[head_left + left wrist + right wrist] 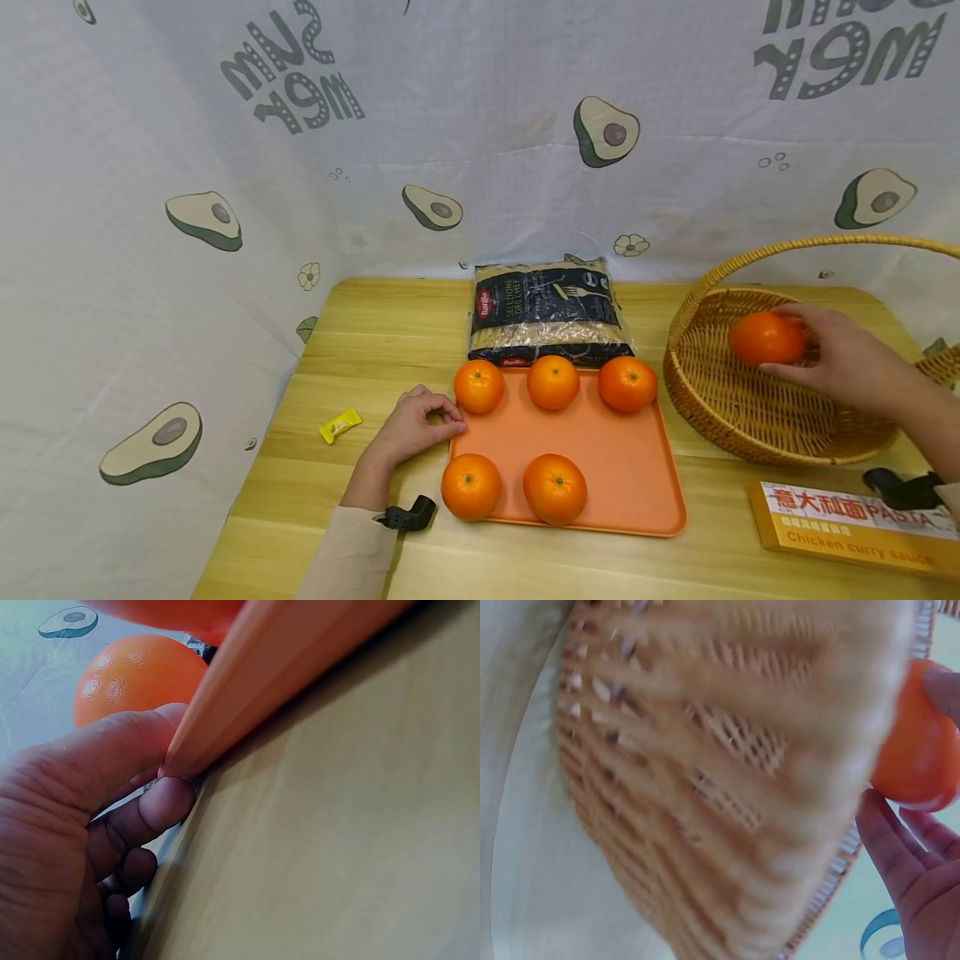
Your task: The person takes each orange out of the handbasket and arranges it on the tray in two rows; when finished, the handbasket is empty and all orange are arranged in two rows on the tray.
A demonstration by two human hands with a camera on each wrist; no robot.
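Observation:
My right hand (847,358) holds an orange (767,338) over the inside of the wicker basket (678,379). In the right wrist view, the thumb and fingers (900,859) are around the orange (919,746), beside the basket's blurred woven wall (727,780). My left hand (415,425) pinches the left rim of the orange tray (600,437). The left wrist view has the thumb (112,750) over the tray's edge (247,682) and the index fingertip beneath it. Several oranges (554,489) sit on the tray, three along its far edge and two near the front.
Behind the tray lies a bag of Barilla pasta (547,308). A small yellow packet (340,425) lies on the wooden table (375,333) at the left. In front of the basket is a pasta box (840,533). An avocado-printed cloth (510,150) hangs behind.

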